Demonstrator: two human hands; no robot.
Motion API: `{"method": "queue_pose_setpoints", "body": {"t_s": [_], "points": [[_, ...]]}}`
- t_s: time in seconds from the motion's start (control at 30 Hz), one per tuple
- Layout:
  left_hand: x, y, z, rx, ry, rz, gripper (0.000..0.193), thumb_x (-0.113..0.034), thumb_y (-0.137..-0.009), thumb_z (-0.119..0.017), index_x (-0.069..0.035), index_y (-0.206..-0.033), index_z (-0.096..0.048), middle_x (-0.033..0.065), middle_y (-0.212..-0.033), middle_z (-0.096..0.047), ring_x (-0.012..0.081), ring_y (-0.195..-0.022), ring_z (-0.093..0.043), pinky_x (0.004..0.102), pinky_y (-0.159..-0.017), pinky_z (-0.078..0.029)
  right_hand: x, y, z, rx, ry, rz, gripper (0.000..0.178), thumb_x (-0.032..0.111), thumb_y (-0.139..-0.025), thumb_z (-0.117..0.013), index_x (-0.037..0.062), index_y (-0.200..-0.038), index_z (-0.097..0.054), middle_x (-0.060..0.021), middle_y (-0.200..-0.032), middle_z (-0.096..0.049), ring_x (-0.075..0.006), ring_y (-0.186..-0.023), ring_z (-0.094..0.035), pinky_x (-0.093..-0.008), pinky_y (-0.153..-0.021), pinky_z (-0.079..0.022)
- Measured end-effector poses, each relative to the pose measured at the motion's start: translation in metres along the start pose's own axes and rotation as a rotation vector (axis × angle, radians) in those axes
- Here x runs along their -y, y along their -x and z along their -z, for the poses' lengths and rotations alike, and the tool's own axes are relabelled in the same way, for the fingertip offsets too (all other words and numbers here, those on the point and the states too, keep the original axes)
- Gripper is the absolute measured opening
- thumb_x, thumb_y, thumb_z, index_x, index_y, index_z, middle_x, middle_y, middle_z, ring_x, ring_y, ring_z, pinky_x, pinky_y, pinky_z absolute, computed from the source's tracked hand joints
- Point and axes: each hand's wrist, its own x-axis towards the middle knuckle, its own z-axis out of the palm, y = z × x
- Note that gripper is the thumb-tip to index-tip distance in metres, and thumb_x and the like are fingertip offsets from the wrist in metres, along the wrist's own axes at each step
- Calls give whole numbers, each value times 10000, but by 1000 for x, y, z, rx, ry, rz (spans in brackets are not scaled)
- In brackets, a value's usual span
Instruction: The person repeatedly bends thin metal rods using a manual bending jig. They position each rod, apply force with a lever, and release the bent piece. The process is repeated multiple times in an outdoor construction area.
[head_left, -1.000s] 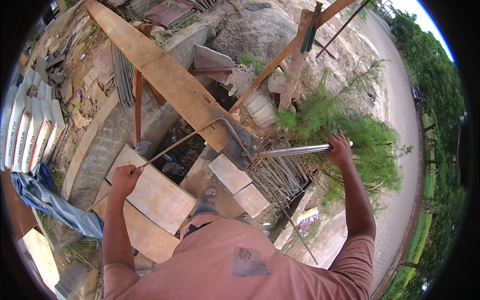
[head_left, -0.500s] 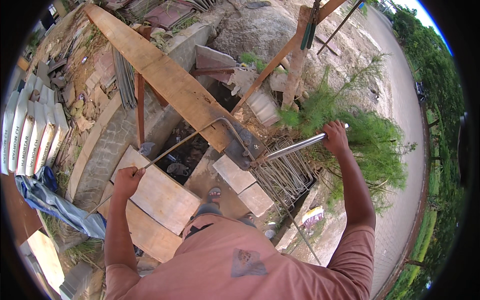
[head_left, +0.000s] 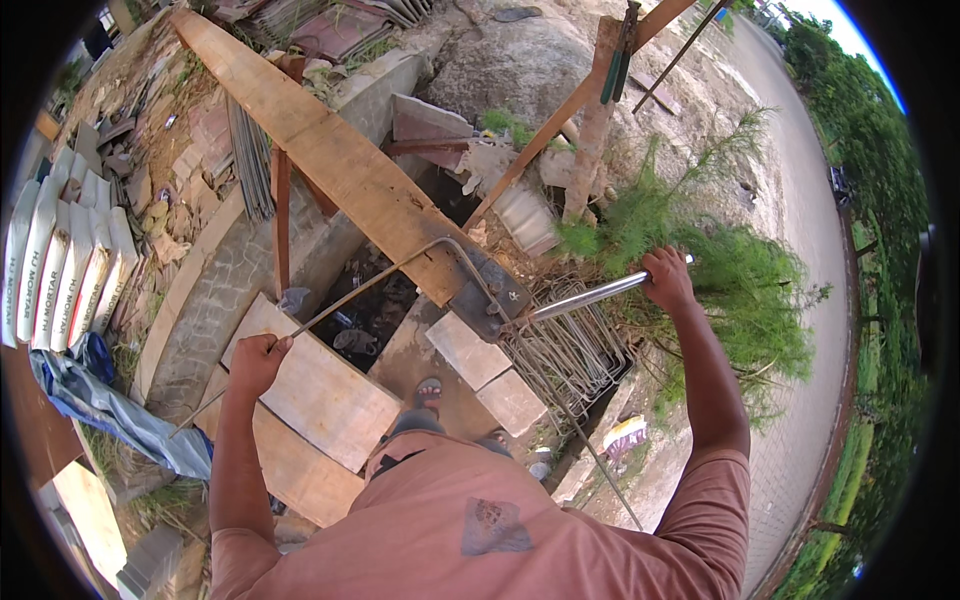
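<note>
My left hand (head_left: 257, 363) is closed in a fist around a long thin metal rod (head_left: 365, 284). The rod runs up to the plank's near end, where it makes a bend and doubles back toward me. There a dark metal plate (head_left: 487, 296) is fixed on the wooden plank (head_left: 345, 165), with the bent part of the rod lying over it. My right hand (head_left: 668, 279) grips the outer end of a shiny metal pipe (head_left: 590, 297). The pipe's other end meets a rusty fitting beside the plate; how they join is too small to tell.
Several bent metal bars (head_left: 575, 350) are stacked below the pipe. Pale slabs (head_left: 310, 385) lie between my left arm and my feet. White sacks (head_left: 65, 260) stand at far left. A leafy green bush (head_left: 745, 300) grows beside my right hand. Pliers-like cutters (head_left: 620, 60) hang on a wooden post.
My right hand and the pipe's outer end have shifted very slightly down toward me. My left hand and the bent rod look the same.
</note>
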Motion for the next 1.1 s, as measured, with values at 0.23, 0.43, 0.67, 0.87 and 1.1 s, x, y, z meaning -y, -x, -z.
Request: {"method": "queue_pose_setpoints", "body": {"t_s": [0.23, 0.43, 0.67, 0.87, 1.1], "points": [[6, -1, -4, -16, -2, -32, 558, -449, -888, -618, 22, -605, -520, 206, -534, -470, 350, -484, -444, 456, -505, -351, 4, 3, -2, -49, -6, -31, 178, 225, -753, -739, 106, -775, -608, -74, -765, -522, -290, -869, -526, -424, -803, -390], [2, -2, -2, -17, 4, -35, 551, -442, -889, -619, 23, -609, -522, 204, -529, -463, 346, -483, -440, 454, -506, -351, -1, -1, -3, 59, -29, -27, 136, 165, -731, -725, 101, -772, -612, -66, -771, -539, -279, -883, -535, -411, -812, -390], [-4, -1, 1, 6, 7, -5, 514, -406, -891, -624, 27, -626, -545, 209, -542, -475, 341, -489, -446, 451, -512, -353, -6, 1, -8, -6, -62, -34, 131, 72, -682, -685, 129, -791, -641, -62, -798, -530, -285, -896, -529, -423, -793, -394], [3, -2, -3, 2, -3, -8, 486, -385, -886, -635, 27, -637, -561, 210, -554, -493, 344, -499, -463, 453, -522, -361, -2, 0, -6, 6, -52, -24, 113, 113, -704, -717, 132, -780, -637, -57, -774, -514, -280, -869, -520, -419, -791, -391], [0, -2, 0, 27, -11, 21, 482, -382, -886, -636, 26, -642, -557, 206, -556, -499, 342, -501, -464, 450, -523, -364, 1, -3, -3, -21, -36, 7, 148, 148, -711, -740, 118, -738, -598, -53, -766, -509, -275, -856, -519, -419, -778, -379]]}}
